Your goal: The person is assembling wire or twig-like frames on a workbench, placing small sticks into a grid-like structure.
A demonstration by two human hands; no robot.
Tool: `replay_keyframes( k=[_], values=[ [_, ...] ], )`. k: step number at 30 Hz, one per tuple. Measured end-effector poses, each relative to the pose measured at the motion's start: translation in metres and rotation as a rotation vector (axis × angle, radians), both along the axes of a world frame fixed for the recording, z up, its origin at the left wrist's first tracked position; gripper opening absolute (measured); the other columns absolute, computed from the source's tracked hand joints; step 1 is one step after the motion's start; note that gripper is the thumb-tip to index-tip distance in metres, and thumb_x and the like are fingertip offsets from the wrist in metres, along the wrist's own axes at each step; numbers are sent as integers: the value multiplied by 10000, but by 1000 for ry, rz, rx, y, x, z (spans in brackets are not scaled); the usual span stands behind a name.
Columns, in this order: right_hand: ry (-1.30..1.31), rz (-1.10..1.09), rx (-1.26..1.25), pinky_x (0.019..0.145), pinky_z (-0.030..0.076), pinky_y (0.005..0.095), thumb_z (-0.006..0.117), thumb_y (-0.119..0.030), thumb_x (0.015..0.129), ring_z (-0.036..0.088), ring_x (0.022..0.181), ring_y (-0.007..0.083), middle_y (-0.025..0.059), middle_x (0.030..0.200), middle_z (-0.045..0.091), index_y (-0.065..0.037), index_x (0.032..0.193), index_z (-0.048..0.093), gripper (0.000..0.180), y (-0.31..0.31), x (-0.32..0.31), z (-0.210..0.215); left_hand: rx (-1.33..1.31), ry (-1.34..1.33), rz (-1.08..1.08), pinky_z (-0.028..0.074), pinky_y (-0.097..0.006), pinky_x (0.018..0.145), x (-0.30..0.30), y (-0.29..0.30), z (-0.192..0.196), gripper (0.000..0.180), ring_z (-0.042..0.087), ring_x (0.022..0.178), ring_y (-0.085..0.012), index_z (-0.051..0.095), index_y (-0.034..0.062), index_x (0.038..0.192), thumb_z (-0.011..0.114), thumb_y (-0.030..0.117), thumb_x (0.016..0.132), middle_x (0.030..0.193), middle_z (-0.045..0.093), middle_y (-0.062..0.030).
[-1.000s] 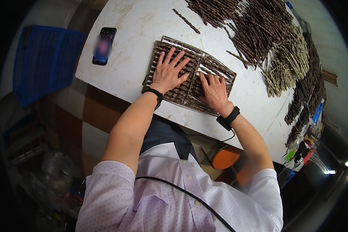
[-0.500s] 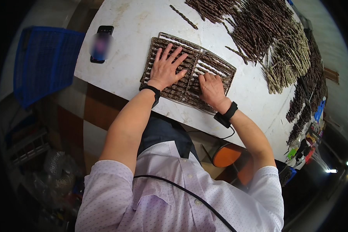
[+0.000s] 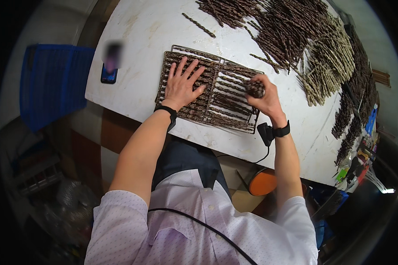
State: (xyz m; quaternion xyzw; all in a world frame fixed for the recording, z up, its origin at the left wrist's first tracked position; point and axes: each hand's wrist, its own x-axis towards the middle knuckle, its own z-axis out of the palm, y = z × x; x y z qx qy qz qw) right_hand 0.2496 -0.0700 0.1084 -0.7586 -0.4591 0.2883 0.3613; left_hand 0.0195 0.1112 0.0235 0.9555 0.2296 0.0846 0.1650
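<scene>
Head view: your right hand [image 3: 262, 98], flat on the brown moulded frame [image 3: 210, 88] half a second ago, is now raised and curled, its fingers pressed together around a small dark bunch of pieces [image 3: 254, 88] at the frame's right end. Your left hand [image 3: 183, 84] stays where it was, fingers spread and palm pressed flat on the frame's left half. The frame lies flat on the white table [image 3: 141, 31], near the table's front edge, straight ahead of you; it holds rows of short dark pieces and reaches from under your left hand to just beneath your right. The bunch sits in your right hand's grip directly over the frame's right edge. The phone [image 3: 109, 70] lies on the table well to the left of your left hand. Beyond the frame, a broad heap of dark and pale twisted sticks [image 3: 305, 39] covers the table's far right side. A blue crate [image 3: 53, 84] stands off the table to your left.
</scene>
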Motion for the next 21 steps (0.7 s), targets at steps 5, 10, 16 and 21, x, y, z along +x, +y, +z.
replay_keyframes(
  k=[5, 10, 16, 21],
  values=[
    [563, -552, 519, 790, 522, 333, 734, -27, 685, 618, 865, 188, 94, 927, 638, -46, 1008, 556, 369, -39, 22, -8, -6, 22, -10, 177, -543, 1150, 7, -3, -3, 588, 258, 1423, -322, 500, 226, 1379, 633, 399, 833, 1514, 360, -51],
    [999, -1099, 902, 798, 531, 390, 630, -94, 821, 623, 846, 227, 99, 901, 630, -9, 984, 587, 190, -68, 49, -45, 11, 8, -36, 184, -569, 1141, 10, -6, 5, 588, 246, 1419, -353, 512, 197, 1371, 643, 384, 829, 1510, 363, -70],
    [1429, -1364, 926, 936, 504, 461, 572, -124, 909, 624, 942, 259, 149, 1002, 645, -53, 1025, 524, 144, 1, 30, -11, -14, 78, -33, 135, -570, 1156, 1, -9, 6, 599, 215, 1431, -368, 503, 169, 1383, 636, 390, 843, 1515, 351, -92],
    [1622, -1224, 755, 908, 500, 455, 540, -220, 945, 613, 929, 280, 111, 990, 649, -57, 1004, 584, 179, 157, 70, 30, -74, 91, -48, 127, -578, 1150, 3, -5, 6, 603, 186, 1441, -366, 471, 182, 1405, 608, 412, 865, 1537, 311, -80]
  ],
)
